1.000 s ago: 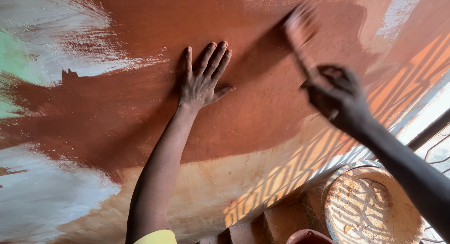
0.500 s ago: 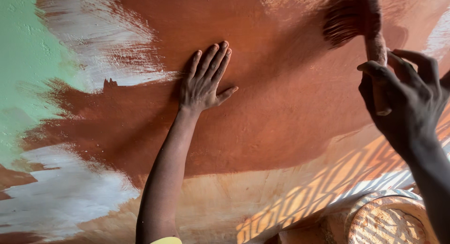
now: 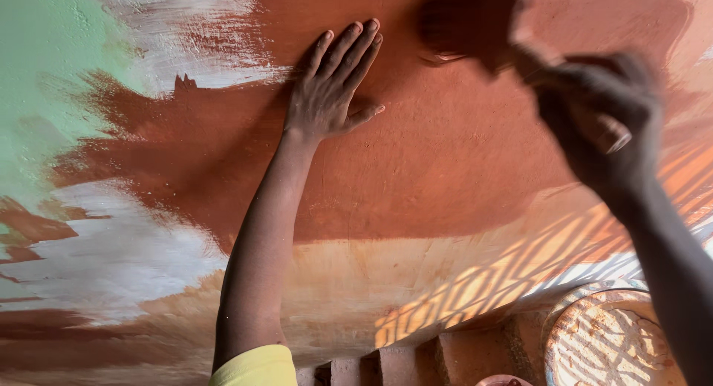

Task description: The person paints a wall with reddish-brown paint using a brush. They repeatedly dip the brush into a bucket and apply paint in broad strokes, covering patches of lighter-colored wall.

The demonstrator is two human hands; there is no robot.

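At the far left of the frame the wall [image 3: 460,171] showed a pale green patch [image 3: 37,74] in the upper left corner, with streaky white strokes [image 3: 186,37] just right of it along the top. Lower left, a second white area [image 3: 111,260] was smeared between dark brown bands. Most of the middle of the frame was covered in wet-looking reddish-brown paint.

Left of centre, a bare forearm rose from a yellow sleeve [image 3: 252,367] at the bottom edge. Its left hand [image 3: 330,96] lay flat against the brown wall near the top of the frame, palm down, fingers [image 3: 349,48] stretched out close together and the thumb held out to the right.

Right of that, at top centre, the dark head of a brush [image 3: 464,22] touched the wall, blurred in the picture. The right hand [image 3: 601,122], in the upper right and also blurred, was curled tight around the brush handle, its arm running down toward the lower right corner.

Below the brown coat, a paler tan band of wall carried slanted stripes of orange sunlight [image 3: 520,275] in the lower right. At the bottom right corner sat a round basket-like dish [image 3: 609,341], patterned with light and shadow, beside some reddish blocks [image 3: 445,356] at the bottom edge.
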